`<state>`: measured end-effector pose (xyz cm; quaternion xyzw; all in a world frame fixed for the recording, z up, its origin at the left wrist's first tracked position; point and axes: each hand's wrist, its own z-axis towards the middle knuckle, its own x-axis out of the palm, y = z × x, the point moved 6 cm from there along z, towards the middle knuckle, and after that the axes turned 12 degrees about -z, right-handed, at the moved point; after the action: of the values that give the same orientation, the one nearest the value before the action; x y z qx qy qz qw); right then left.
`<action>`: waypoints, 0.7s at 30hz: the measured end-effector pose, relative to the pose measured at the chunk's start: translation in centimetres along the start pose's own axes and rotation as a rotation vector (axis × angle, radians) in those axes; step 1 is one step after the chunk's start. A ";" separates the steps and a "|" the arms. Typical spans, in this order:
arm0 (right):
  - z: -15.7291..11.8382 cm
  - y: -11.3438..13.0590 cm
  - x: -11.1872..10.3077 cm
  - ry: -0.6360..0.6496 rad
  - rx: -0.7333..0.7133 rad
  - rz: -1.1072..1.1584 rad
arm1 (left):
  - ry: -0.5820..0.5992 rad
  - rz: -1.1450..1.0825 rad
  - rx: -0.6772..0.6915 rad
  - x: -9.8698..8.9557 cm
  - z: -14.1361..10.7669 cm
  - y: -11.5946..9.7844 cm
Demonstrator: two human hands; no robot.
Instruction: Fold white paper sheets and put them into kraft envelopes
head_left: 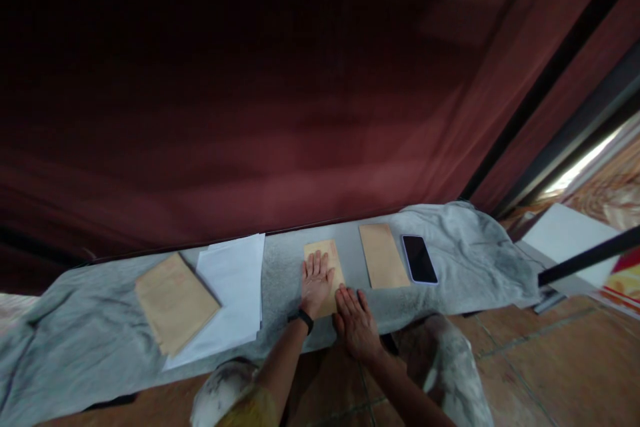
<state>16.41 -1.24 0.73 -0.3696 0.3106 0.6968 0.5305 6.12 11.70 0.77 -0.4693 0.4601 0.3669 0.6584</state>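
A brown paper envelope lies on the cloth-covered surface. The left hand presses flat on this envelope, fingers straight and slightly spread, grasping nothing. The right hand meets its right edge, fingers extended, nothing visibly held. Right of it lie a second envelope and, farther off, a smartphone; left, white sheets under an envelope stack.

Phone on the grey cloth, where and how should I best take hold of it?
Probably by its long edges, from above and the right, with your right hand: the phone lies flat and screen up, longer than wide, and the brown envelope sits close along its left edge.
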 end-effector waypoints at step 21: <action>2.6 -3.5 2.4 -0.027 0.365 0.350 | 0.019 0.048 0.214 -2.1 -8.4 -6.6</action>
<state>18.95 3.02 -0.03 -0.1988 0.4833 0.7153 0.4639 9.38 1.69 3.46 -0.3887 0.5140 0.3271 0.6912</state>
